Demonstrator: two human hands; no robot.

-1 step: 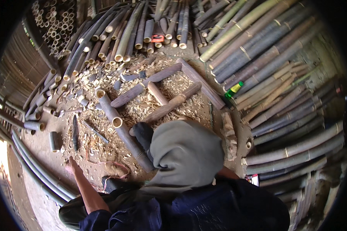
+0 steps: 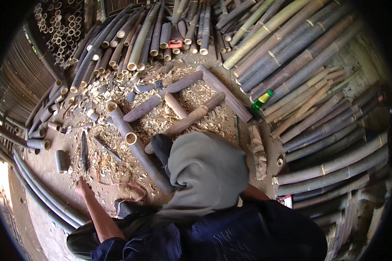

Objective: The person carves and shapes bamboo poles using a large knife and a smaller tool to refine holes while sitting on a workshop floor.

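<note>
The left hand [image 2: 83, 187] is pressed flat, grip spread, on the floor [image 2: 52, 182]; a dark blade [image 2: 83, 150] lies at twelve o'clock, apart.

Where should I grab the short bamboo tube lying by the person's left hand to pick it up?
Probably around the middle of the short bamboo tube, coming from above. It lies flat on the dirt floor, round and short, so fingers can wrap its sides. The left hand is nearest.

Long bamboo poles [image 2: 300, 56] stacked right, green bottle [image 2: 261, 100] beside them, cut bamboo tubes [image 2: 143, 39] piled behind
</note>
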